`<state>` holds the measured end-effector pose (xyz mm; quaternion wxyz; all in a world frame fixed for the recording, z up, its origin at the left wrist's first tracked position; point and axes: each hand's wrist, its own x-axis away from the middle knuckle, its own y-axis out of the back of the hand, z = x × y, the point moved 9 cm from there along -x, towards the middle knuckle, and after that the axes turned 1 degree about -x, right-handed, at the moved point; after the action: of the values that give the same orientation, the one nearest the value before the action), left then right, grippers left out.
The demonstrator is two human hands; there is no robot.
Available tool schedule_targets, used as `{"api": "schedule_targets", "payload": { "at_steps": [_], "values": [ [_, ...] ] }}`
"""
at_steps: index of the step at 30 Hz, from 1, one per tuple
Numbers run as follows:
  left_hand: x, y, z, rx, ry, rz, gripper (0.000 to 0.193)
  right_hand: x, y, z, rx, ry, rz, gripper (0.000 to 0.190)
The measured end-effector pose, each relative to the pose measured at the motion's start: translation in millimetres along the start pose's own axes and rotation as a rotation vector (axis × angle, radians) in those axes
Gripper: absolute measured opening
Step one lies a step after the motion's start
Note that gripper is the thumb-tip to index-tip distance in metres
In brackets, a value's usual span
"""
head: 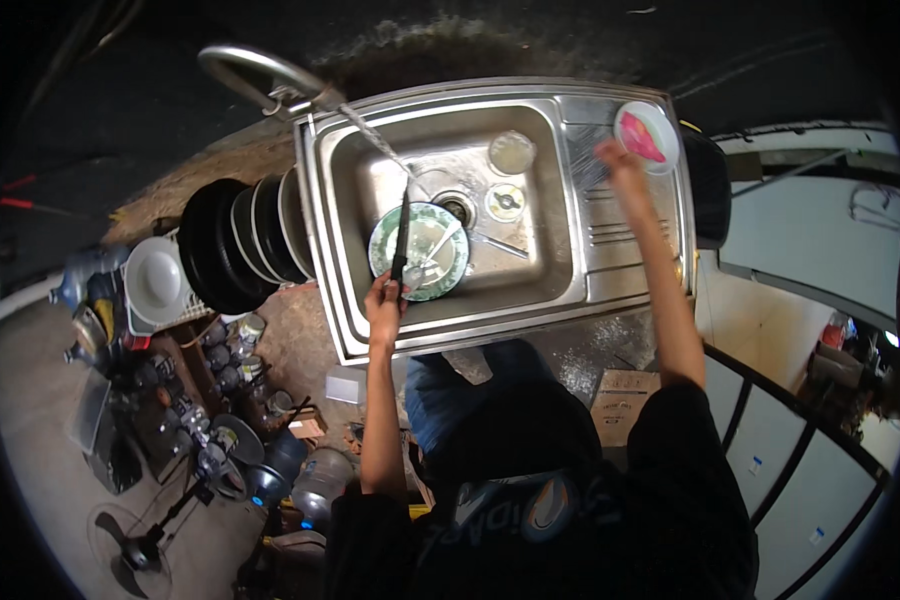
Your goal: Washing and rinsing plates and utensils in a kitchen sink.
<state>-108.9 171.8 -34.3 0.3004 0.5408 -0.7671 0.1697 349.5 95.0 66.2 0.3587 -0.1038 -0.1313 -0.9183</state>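
Note:
My left hand grips a knife by its black handle, the blade pointing up over a green-patterned plate in the steel sink. Water runs from the curved faucet near the blade's tip. A spoon lies on the plate. My right hand, blurred, is over the ribbed drainboard beside a white bowl holding a pink cloth or sponge. Whether its fingers hold anything is unclear. Right of the drain are a clear round container, a small lidded-looking round piece and a metal utensil.
Left of the sink, a dish rack holds a white bowl and large dark round pans or trays. Large plastic water bottles and a fan stand on the floor at lower left. A black railing is at right.

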Motion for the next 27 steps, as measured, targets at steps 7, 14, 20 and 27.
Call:
{"api": "schedule_targets", "payload": {
  "at_steps": [7, 14, 20, 27],
  "values": [
    [4.1, -5.6, -7.0, 0.062, -0.011, -0.041, 0.031, 57.1, -227.9, -98.7, -0.48, -0.478, 0.088, 0.029],
    [13.3, 0.4, 0.0, 0.065, 0.003, -0.068, 0.026, 65.1, -297.3, -89.5, -0.707, -0.507, 0.335, 0.021],
    [14.8, 2.6, 1.6, 0.065, 0.01, -0.073, 0.026, 51.5, -263.4, -95.0, -0.694, -0.446, 0.124, 0.046],
    [10.5, -10.9, -2.2, 0.043, 0.011, -0.027, 0.028, 48.7, -258.0, -91.4, -0.9, -0.439, -0.053, 0.048]
  ]
}}
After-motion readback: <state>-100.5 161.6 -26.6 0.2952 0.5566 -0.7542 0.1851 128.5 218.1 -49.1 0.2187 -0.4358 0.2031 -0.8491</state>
